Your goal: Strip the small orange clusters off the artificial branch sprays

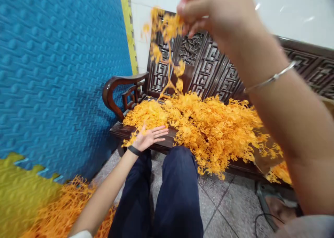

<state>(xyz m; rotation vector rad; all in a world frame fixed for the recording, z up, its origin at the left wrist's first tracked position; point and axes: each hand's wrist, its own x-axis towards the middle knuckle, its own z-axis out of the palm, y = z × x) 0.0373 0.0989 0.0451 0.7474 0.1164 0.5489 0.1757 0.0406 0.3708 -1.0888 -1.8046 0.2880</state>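
Observation:
High in front of me, my right hand (200, 14) pinches the top of a yellow-orange artificial flower sprig (169, 59). The sprig dangles with its forked stem down toward a large heap of the same sprigs (216, 123) on the bench seat. My left hand (148, 138), palm up and fingers spread, is beside a smaller mound of yellow-orange pieces (148, 113) at the heap's left end. A few bits hang by that hand's thumb side; whether they touch it I cannot tell.
The dark carved wooden bench (193, 54) has a curved armrest (114, 87) at its left. Blue foam matting (57, 67) rises on the left. Orange bare stems (60, 210) are piled at lower left. A container with a cord (276, 206) stands under the bench at right.

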